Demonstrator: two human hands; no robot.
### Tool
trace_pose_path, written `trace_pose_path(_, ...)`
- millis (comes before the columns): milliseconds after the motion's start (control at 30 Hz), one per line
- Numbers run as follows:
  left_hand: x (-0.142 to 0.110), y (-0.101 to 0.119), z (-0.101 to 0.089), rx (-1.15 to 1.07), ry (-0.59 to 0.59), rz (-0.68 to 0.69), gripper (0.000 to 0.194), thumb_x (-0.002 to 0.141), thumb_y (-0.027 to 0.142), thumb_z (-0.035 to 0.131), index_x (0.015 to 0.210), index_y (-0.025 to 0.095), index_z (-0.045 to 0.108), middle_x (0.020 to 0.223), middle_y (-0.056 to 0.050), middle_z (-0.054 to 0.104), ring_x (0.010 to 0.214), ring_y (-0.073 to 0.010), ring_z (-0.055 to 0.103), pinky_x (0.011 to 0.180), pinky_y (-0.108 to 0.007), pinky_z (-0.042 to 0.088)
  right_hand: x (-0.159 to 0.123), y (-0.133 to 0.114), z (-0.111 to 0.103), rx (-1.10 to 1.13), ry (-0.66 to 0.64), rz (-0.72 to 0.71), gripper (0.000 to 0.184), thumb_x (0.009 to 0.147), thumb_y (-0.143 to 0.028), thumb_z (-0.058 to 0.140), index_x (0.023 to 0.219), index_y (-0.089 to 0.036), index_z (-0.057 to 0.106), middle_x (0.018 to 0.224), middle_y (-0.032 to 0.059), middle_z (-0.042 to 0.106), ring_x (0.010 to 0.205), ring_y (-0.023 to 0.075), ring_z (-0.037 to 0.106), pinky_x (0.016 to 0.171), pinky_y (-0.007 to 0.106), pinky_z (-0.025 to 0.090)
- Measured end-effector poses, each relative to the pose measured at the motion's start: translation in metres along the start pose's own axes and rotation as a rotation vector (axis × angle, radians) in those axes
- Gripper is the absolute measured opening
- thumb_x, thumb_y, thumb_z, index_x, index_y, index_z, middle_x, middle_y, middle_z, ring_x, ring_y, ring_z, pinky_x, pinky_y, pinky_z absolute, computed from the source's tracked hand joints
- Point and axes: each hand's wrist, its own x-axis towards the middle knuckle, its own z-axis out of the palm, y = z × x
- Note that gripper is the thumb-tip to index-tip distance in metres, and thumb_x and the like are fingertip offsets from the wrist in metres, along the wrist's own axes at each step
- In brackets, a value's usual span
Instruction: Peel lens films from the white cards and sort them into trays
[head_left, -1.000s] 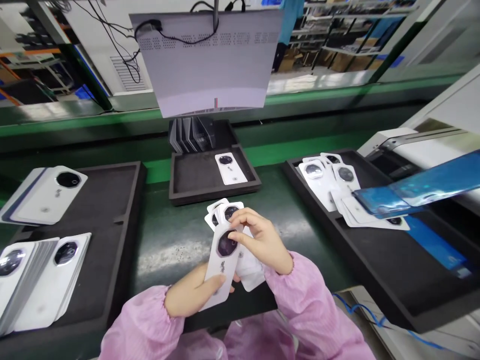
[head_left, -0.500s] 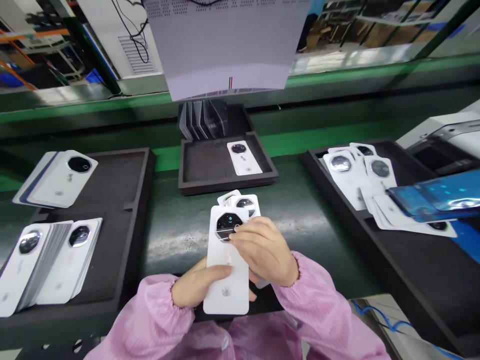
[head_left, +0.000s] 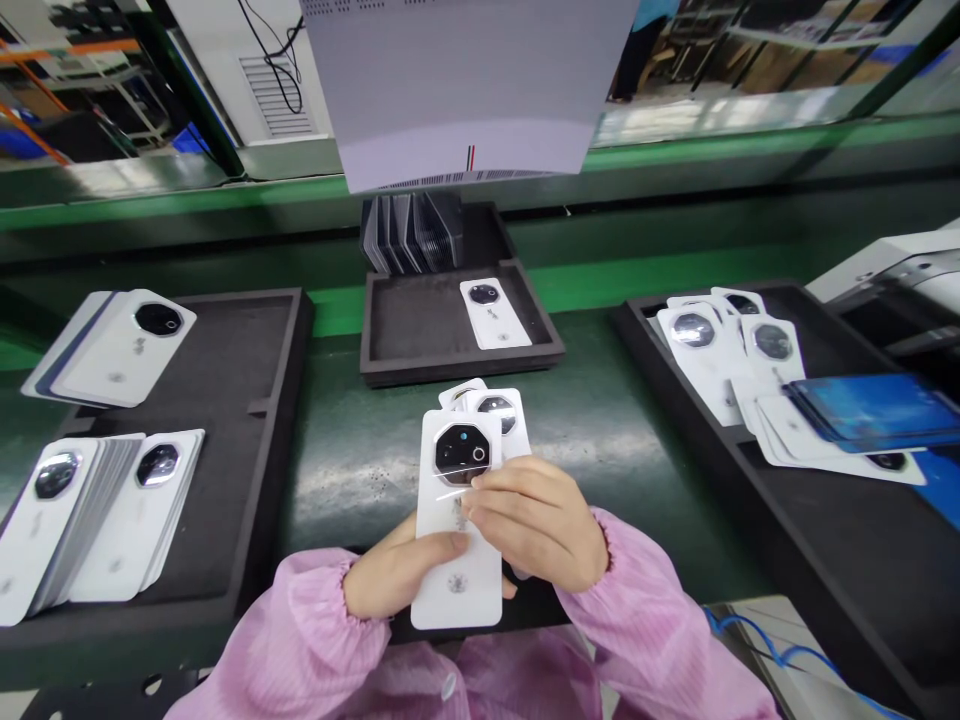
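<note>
White phone back covers (head_left: 459,520) sit fanned in the person's hands over the green bench (head_left: 352,470): the left hand (head_left: 390,575) grips the stack from below, while the right hand (head_left: 536,520) pinches the top cover just under its camera ring. Judging by the full left tray (head_left: 255,420) and right tray (head_left: 825,520), much sorting looks done, with the held few outstanding.

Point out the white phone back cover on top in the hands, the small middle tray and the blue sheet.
white phone back cover (head_left: 459,580), head view, lower face.
small middle tray (head_left: 409,325), head view, bare floor.
blue sheet (head_left: 874,408), head view, middle.
</note>
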Motion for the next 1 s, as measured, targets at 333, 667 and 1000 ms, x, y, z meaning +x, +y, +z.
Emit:
trace_pose_path(333,0.018,-0.003,0.001,0.147,0.29,0.23,0.038,0.076,0.029,0.065,0.112,0.017,0.06,0.102,-0.01,0.07,0.087,-0.0286,0.066,0.071,-0.035,0.051,-0.006,-0.007,0.022,0.016,0.229,0.58,0.067,0.071,-0.031,0.07,0.13,-0.022,0.037,0.117,0.0133,0.058,0.11,0.0276,0.055,0.086,0.044,0.05)
trace_pose_path(667,0.025,-0.022,0.012,0.001,0.607,0.554,0.075,0.064,0.013,0.074,0.13,0.022,0.041,0.148,-0.01,0.027,0.135,-0.0251,0.027,0.109,-0.033,0.023,-0.03,0.012,0.017,-0.119,-0.037,1.183,0.064,0.069,-0.026,0.064,0.126,-0.008,0.041,0.122,0.0216,0.05,0.117,0.0356,0.045,0.099,0.053,0.033)
trace_pose_path(1000,0.021,-0.015,0.036,-0.238,0.449,0.406,0.041,0.067,0.007,0.058,0.104,0.019,0.045,0.122,-0.011,0.054,0.109,-0.0202,0.055,0.087,-0.032,0.045,-0.003,0.033,0.022,0.374,-0.133,1.617,0.029,0.057,-0.011,0.071,0.084,-0.01,0.06,0.085,0.0097,0.067,0.081,0.025,0.065,0.071,0.037,0.051)
